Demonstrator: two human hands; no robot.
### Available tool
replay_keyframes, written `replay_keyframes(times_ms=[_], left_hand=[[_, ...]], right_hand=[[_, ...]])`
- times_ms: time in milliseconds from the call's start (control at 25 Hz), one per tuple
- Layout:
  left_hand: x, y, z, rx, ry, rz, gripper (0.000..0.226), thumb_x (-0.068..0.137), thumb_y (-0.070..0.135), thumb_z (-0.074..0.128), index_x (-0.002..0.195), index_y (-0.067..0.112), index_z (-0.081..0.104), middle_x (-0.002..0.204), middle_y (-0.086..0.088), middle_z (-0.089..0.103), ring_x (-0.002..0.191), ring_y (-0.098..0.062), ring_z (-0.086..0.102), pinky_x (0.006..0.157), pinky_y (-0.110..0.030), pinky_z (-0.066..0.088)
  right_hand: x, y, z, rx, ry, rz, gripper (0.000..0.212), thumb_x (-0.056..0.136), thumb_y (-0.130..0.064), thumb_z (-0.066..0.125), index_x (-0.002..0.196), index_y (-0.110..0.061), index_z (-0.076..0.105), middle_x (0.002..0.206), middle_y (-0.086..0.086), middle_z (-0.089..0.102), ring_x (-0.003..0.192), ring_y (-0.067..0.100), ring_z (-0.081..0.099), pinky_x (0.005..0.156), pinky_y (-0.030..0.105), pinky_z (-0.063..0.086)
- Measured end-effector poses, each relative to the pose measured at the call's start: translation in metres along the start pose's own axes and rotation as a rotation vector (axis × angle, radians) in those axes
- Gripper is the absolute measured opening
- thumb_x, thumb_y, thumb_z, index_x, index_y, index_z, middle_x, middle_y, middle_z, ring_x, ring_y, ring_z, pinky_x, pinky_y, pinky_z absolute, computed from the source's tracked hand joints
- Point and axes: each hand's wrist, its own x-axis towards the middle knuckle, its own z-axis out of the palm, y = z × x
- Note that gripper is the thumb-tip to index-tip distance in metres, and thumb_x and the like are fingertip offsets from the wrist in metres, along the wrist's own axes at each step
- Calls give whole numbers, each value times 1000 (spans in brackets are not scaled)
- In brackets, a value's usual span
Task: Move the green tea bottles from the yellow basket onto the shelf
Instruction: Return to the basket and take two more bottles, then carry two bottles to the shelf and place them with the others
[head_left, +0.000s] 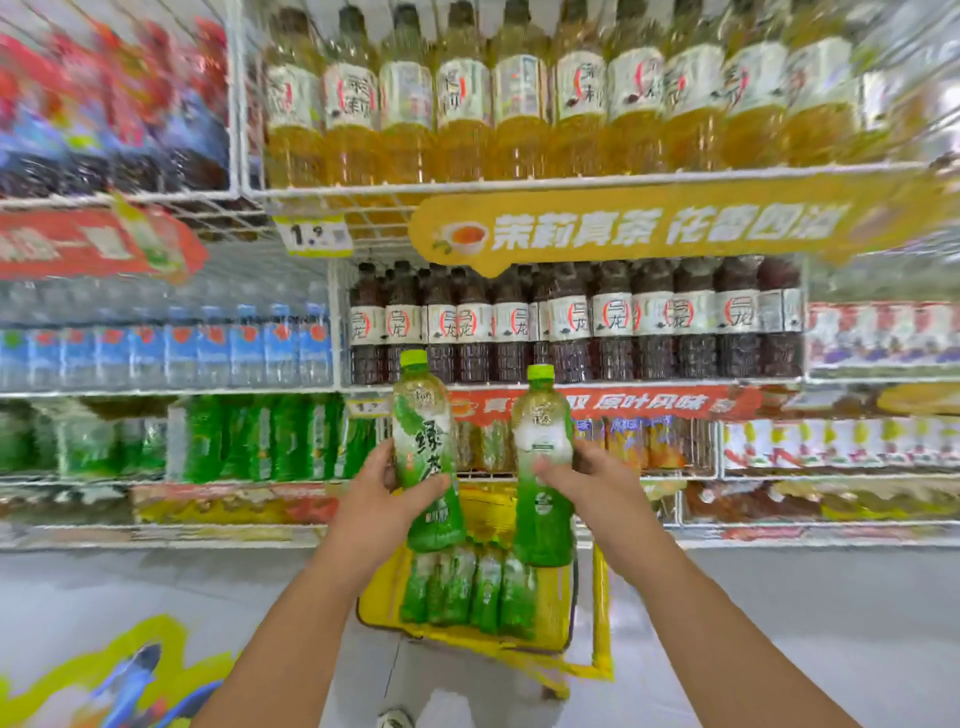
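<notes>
My left hand grips a green tea bottle with a lime cap, held upright above the yellow basket. In my right hand is a second green tea bottle, also upright, about level with the first. Both bottles are raised in front of the shelves. Several more green tea bottles lie side by side in the basket below. The shelf row with green bottles is to the left, at about hand height.
White wire shelves fill the view: yellow tea bottles on top, dark oolong bottles beneath, water bottles at left. Orange bottles stand behind my hands. Grey floor lies on both sides of the basket; a shoe shows below.
</notes>
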Motion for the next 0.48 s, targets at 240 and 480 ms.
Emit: replay_keyframes(times_ms=[240, 480], left_hand=[[-58, 63, -20, 28, 95, 113, 112, 60, 67, 87, 154, 29, 40, 148, 8, 55, 133, -17, 55, 103, -46, 53], [-102, 104, -63, -57, 184, 199, 52, 81, 35, 85, 128, 35, 63, 105, 19, 74, 92, 6, 69, 71, -19, 59]], right_hand=[[-45, -86, 2, -61, -145, -130, 26, 87, -23, 79, 113, -21, 74, 101, -4, 80, 95, 16, 76, 86, 39, 60], [-74, -157, 37, -42, -255, -232, 24, 84, -29, 82, 107, -26, 75, 97, -8, 80, 90, 13, 76, 89, 46, 60]])
